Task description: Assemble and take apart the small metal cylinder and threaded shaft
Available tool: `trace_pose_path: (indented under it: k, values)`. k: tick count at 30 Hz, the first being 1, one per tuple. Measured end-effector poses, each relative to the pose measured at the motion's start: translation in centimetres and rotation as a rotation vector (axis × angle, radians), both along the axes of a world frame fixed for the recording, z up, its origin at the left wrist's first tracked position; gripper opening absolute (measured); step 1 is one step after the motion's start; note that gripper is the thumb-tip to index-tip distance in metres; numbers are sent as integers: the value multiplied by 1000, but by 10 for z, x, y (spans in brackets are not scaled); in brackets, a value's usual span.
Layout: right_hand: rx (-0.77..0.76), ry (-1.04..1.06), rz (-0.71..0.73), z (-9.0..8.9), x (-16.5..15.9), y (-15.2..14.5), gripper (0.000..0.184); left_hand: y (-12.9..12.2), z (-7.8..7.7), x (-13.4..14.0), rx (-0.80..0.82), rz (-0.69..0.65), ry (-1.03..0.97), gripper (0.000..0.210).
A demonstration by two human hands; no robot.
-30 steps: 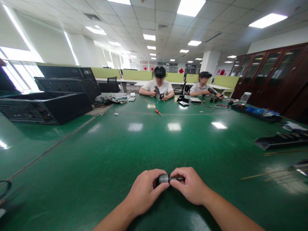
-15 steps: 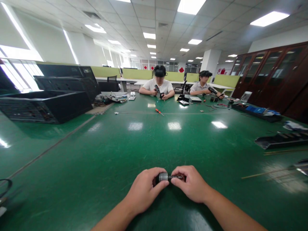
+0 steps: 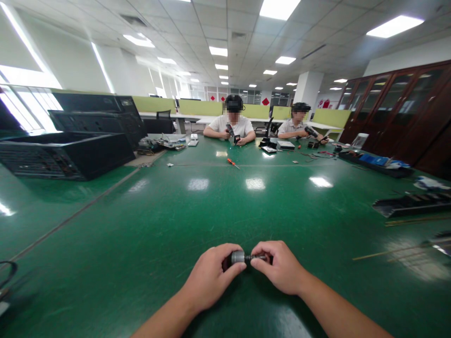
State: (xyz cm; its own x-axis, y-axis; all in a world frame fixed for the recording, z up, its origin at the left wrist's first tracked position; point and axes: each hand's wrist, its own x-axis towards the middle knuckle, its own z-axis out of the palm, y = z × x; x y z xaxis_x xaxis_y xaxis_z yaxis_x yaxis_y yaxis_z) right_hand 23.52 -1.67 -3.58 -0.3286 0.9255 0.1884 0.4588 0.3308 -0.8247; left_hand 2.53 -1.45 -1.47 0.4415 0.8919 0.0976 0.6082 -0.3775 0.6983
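Note:
Close in front of me, a small dark and silver cylinder (image 3: 238, 257) lies sideways in my left hand (image 3: 213, 271), the thumb and fingers wrapped round its body. It looks like a small motor, though my fingers cover much of it. A thin, ridged shaft (image 3: 254, 257) points right from its end. My right hand (image 3: 279, 267) is closed round that shaft, thumb and fingertips pinching it. The two hands face each other with a narrow gap between their fingertips, just over the green table (image 3: 197, 216).
An orange screwdriver (image 3: 232, 163) lies farther out on the table. Black computer cases (image 3: 70, 155) stand at left, parts trays (image 3: 412, 204) and thin rods (image 3: 387, 253) at right. Two people (image 3: 232, 124) sit across, each holding a power tool.
Both hands keep their hold on the cylinder and shaft, with barely any movement. The view has shifted very slightly.

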Motion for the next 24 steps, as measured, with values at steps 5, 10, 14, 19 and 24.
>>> trace_pose_path:
  k: [5,10,14,19,24]
  values:
    - [6,14,-9,0,-1,0,9,0,0,-1,-7,-1,-13,19]
    - [9,21,-19,-2,-1,-1,9,1,0,-2,-5,-6,-19,19]
    - [9,20,-18,-2,-1,0,10,1,0,-2,-14,-4,-25,19]
    - [22,15,-25,-3,-1,0,9,1,-1,-2,-18,-4,-34,19]
    - [55,-3,-40,-3,0,0,8,1,-1,-2,-25,-9,-52,19]
